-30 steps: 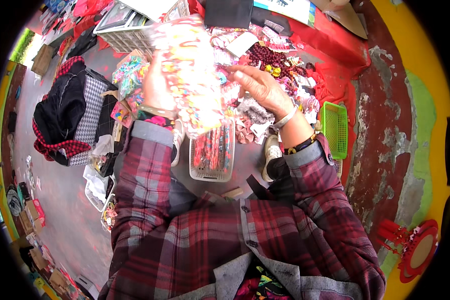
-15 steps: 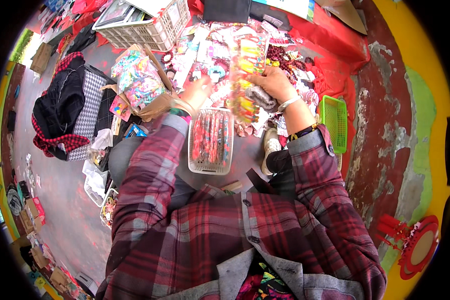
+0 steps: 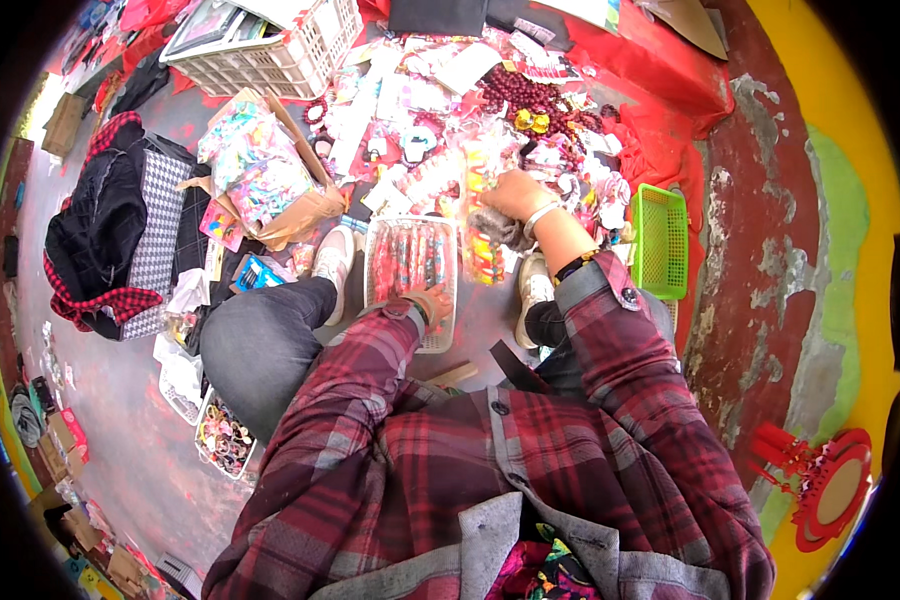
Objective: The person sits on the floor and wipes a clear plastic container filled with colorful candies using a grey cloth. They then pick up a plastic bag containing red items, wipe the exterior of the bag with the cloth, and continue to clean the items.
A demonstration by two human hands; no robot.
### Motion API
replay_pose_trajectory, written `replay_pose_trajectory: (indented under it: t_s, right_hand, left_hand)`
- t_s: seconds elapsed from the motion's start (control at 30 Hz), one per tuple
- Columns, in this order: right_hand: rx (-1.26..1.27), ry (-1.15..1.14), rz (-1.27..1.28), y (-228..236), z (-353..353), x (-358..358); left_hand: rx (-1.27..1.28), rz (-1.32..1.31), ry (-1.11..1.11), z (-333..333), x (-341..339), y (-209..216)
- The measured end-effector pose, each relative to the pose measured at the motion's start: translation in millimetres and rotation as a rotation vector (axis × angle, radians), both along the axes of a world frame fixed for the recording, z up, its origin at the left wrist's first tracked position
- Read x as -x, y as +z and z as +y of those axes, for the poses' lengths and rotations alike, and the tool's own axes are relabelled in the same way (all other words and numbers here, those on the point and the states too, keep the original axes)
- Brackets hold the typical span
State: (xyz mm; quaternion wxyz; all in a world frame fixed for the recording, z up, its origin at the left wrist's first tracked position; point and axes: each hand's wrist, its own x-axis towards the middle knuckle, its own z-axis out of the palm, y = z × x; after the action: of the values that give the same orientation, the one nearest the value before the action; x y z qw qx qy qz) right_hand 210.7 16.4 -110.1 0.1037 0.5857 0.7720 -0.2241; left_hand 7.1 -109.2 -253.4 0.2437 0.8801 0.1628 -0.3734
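My right hand [image 3: 516,194] is closed on a grey fuzzy bundle [image 3: 502,229] and a long clear packet of yellow, orange and red pieces [image 3: 483,258]. The packet hangs down beside a white plastic basket [image 3: 450,335]. In that basket lie several long clear packets with red and dark pieces [image 3: 415,252], side by side. My left hand [image 3: 432,303] is at the basket's near right part, against the packets' near ends; its fingers are mostly hidden. Past the basket spreads a pile of small accessories, among them dark red bead strings [image 3: 530,95] and a yellow bow [image 3: 532,121].
An open cardboard box [image 3: 305,205] of colourful packets stands left of the pile. A green basket [image 3: 660,240] is at the right, a large crate [image 3: 290,60] at the far left. Black and checked clothing [image 3: 100,230] lies left. My shoes [image 3: 335,265] flank the white basket.
My left hand has moved from beside the pile back toward me, to the basket's near end. My right hand has shifted slightly nearer, still holding the grey bundle and the colourful packet.
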Motion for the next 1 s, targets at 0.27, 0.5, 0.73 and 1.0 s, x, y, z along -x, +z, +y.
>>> replay_pose_trajectory:
  t_s: [0.27,0.5,0.73,1.0]
  right_hand:
    - [0.191,0.426,-0.232,-70,-43,43]
    - [0.278,0.172,-0.209,-124,-85,72]
    - [0.277,0.067,-0.107,-127,-95,91]
    - [0.381,-0.106,-0.129,-145,-92,102]
  left_hand:
    - [-0.158,0.019,-0.178,4,9,-11]
    - [-0.198,0.042,-0.227,-9,15,-96]
    - [-0.249,0.124,-0.255,-8,23,-130]
    - [-0.05,0.055,-0.024,14,20,7]
